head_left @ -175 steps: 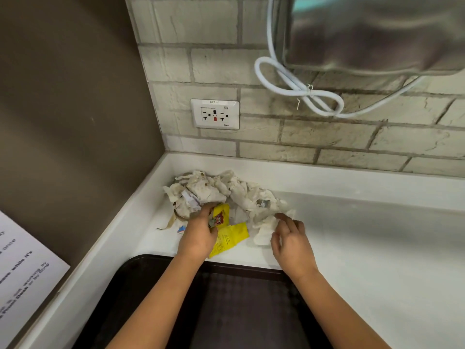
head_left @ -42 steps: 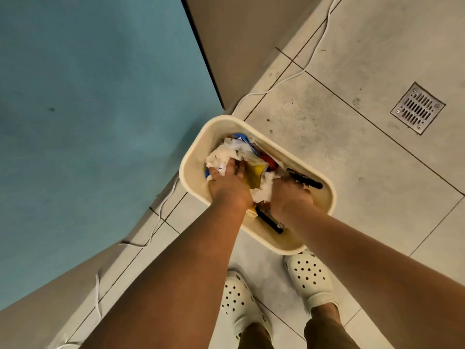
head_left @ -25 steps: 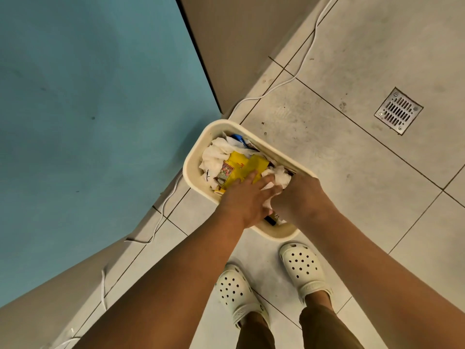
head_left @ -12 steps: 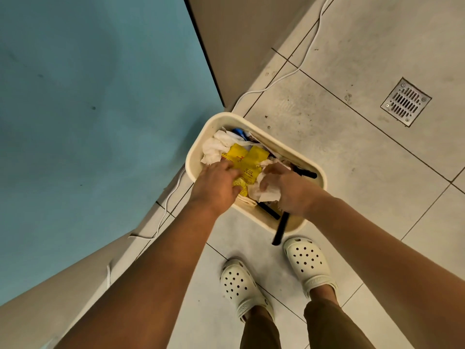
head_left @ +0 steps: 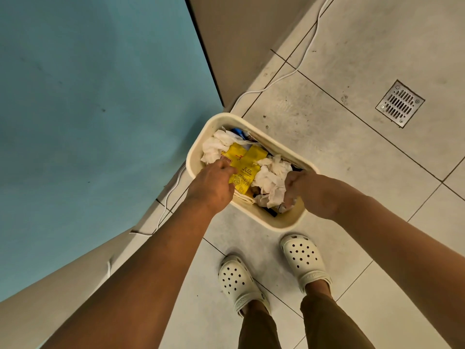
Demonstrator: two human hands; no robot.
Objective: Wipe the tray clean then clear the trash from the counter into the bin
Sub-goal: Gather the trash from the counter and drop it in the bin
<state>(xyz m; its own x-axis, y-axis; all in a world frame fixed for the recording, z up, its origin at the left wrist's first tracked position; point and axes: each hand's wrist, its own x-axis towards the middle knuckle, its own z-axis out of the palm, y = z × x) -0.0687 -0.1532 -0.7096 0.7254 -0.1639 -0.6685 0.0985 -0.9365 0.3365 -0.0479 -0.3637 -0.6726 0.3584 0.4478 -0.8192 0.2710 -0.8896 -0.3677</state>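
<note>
A cream oblong bin (head_left: 261, 217) stands on the tiled floor (head_left: 352, 157), its long axis running from the upper left, by the corner of the blue wall (head_left: 88, 109), down to the lower right toward the person's feet. It is filled nearly to the rim with trash: crumpled white paper napkins (head_left: 273, 177) toward its right half and more of them at its far left end, with a yellow printed wrapper (head_left: 245, 167) lying flat between them, its length roughly following the bin's long axis. A scrap of blue packaging shows at the bin's far end, and something black peeks out at its near end.

The left hand (head_left: 212, 185) reaches over the bin's left rim, fingers curled down onto the edge of the yellow wrapper; whether it pinches the wrapper or only presses on it cannot be told. The right hand (head_left: 305, 188) is over the bin's right rim, its fingers curled and closed on the white napkins.

Just in front of the bin, two cream perforated clogs (head_left: 304, 260) stand on the floor. A white cable (head_left: 284, 76) trails along the floor beyond the bin, and a metal floor drain (head_left: 400, 103) sits well apart to the bin's upper right.
</note>
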